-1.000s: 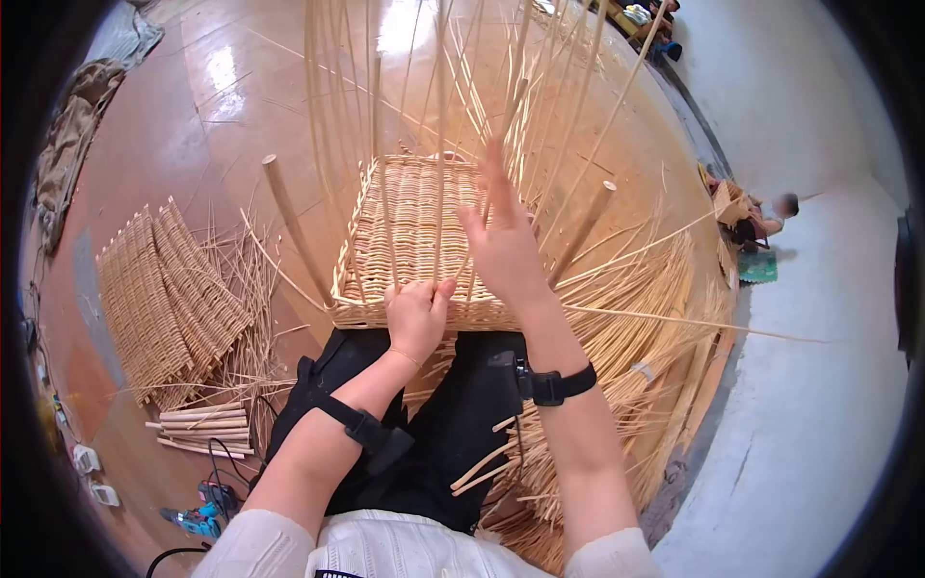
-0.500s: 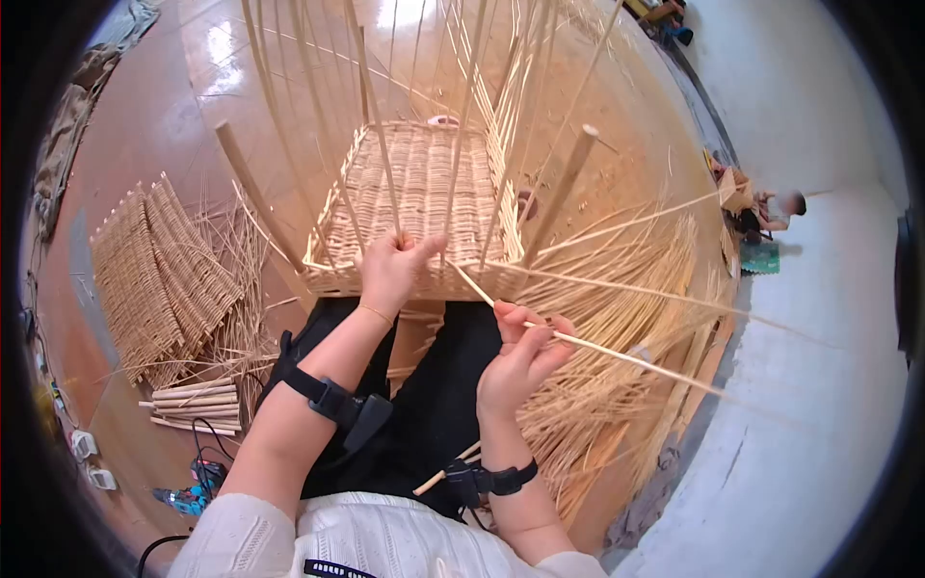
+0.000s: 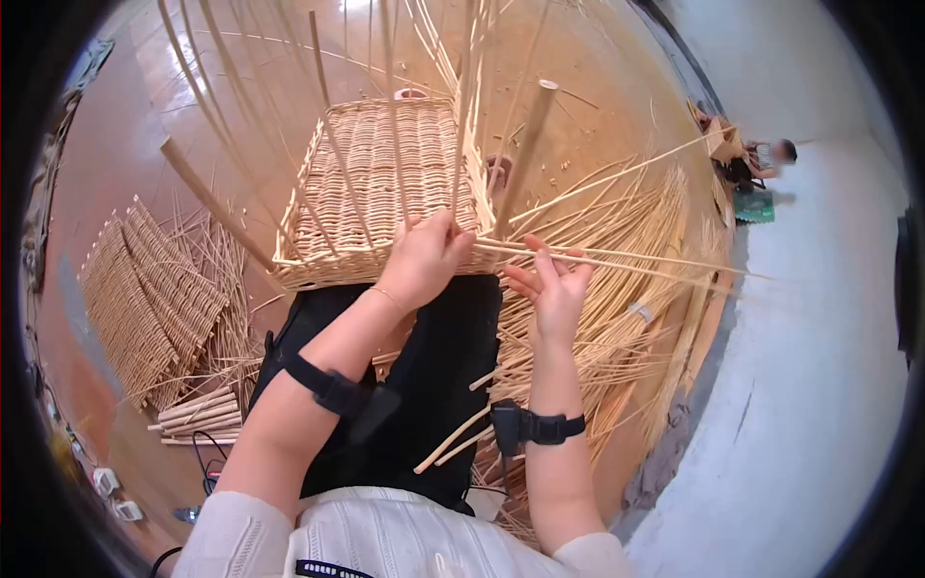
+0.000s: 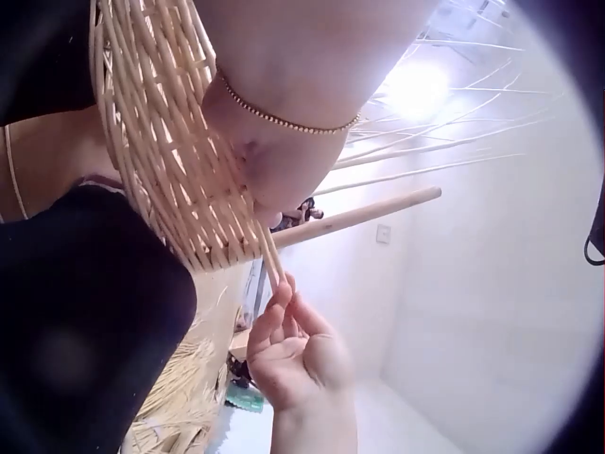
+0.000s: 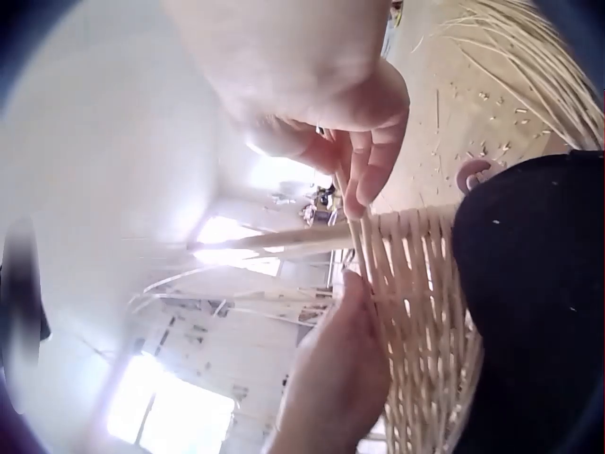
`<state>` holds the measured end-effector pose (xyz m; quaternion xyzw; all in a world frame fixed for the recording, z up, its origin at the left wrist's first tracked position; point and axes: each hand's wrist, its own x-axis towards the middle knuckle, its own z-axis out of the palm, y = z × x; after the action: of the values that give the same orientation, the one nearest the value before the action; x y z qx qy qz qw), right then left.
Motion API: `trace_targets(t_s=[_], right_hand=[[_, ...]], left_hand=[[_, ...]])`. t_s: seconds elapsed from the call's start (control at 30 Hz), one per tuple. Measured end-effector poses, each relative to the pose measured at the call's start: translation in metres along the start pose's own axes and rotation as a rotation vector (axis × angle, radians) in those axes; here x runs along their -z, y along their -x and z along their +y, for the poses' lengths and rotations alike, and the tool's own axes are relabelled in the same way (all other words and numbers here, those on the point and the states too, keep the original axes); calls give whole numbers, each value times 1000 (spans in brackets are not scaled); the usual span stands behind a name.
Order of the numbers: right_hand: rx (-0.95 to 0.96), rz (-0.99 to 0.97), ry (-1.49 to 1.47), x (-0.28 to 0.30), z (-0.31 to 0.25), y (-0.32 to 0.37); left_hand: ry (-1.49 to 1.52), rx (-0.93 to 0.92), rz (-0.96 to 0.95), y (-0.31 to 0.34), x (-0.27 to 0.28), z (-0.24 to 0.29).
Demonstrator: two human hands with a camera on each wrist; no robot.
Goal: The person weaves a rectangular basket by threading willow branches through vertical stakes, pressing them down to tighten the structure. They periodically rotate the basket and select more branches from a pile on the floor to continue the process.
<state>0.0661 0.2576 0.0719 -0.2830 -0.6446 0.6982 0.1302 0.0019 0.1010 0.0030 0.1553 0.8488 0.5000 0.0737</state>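
Observation:
A rectangular wicker basket [image 3: 371, 169] with a woven base and low sides rests at the person's knees, thin upright stakes rising from its edges. My left hand [image 3: 426, 252] grips the near wall close to the right corner, its thumb along the top edge; some fingers are hidden behind the wall. Just past that corner, my right hand [image 3: 557, 294] pinches long thin wicker rods [image 3: 617, 258] that run out to the right from the wall. In the left wrist view, the right hand's fingertips [image 4: 285, 288] meet on the rods, close below the corner post [image 4: 369, 216].
Thick wooden posts stand at the near corners, the left post [image 3: 217, 202] leaning outward. Loose wicker [image 3: 617, 337] lies in a big heap on the right. Woven panels [image 3: 154, 299] and short sticks [image 3: 198, 416] lie at left. Another person [image 3: 766, 159] sits far right by the wall.
My right hand, first raised with fingers spread, came down to a rod and swung it rightward past the corner. My left hand moved right along the near wall.

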Motion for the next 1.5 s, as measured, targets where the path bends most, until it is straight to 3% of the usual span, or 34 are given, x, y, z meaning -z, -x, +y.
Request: trace_targets(t_s=[0.07,0.17,0.23,0.3,0.33,0.4,0.53,0.6,0.63,0.73,0.77,0.8,0.83,0.87,0.93,0.97,1.03,1.1,1.13,1.17,1.23,1.27,1.33,1.37,1.43,1.5], right_hand=[[-47,48,-47,4,-7,-14],[121,-200,166,8,-8,-32],[529,-280,575,-18,-25,-28],[1116,-295,1109,-50,-49,-27],[1117,-297,1109,-60,-51,-33],[1414,-48,1354,-78,-55,-43],[1296,14,1117,-46,-46,-47],[988,-414,1613,-7,-23,-51],[977,-391,1621,3,-19,-44],[957,-331,1548,1,-16,-43],[948,-337,1514,0,-15,-44],[934,-353,1486,3,-13,-44],[914,-355,1493,9,-9,-42],[970,-328,1466,11,-6,-42],[1029,-290,1424,9,-4,-45],[1060,-271,1392,11,-4,-44],[1086,-244,1356,8,-17,-34],[847,-293,868,6,-51,4],[872,-361,781,3,-75,29],[1095,-488,867,7,-95,47],[1051,-615,943,1,-135,102],[1118,-606,861,5,-139,118],[1150,139,475,-36,-106,166],[1139,156,471,-32,-105,165],[1260,-80,444,-18,-109,155],[1372,-260,473,2,-112,154]], left_hand=[[189,-10,35,-1,-5,-9],[159,-25,177,3,-11,-3],[117,9,214,5,-16,-3],[40,-51,378,5,-24,-1],[39,-51,379,6,-25,0],[18,0,394,3,-22,3],[99,123,263,1,-13,4],[269,284,181,-1,-12,8],[253,291,104,-1,-6,13],[445,227,69,-2,7,14],[394,-53,248,-3,12,11],[699,-33,177,-12,26,13],[682,45,-42,-20,51,15],[685,54,-42,-28,59,12],[743,17,-398,-42,76,11],[737,18,-403,-38,76,12],[687,-28,-216,-20,74,21],[511,-175,-74,18,79,12],[594,-17,-189,40,90,-12],[671,148,-308,64,105,-42],[571,500,10,111,111,-100],[593,683,263,129,109,-132],[518,590,355,142,109,-165],[503,588,342,139,108,-163],[566,451,62,120,106,-153],[484,431,-88,101,107,-144]])
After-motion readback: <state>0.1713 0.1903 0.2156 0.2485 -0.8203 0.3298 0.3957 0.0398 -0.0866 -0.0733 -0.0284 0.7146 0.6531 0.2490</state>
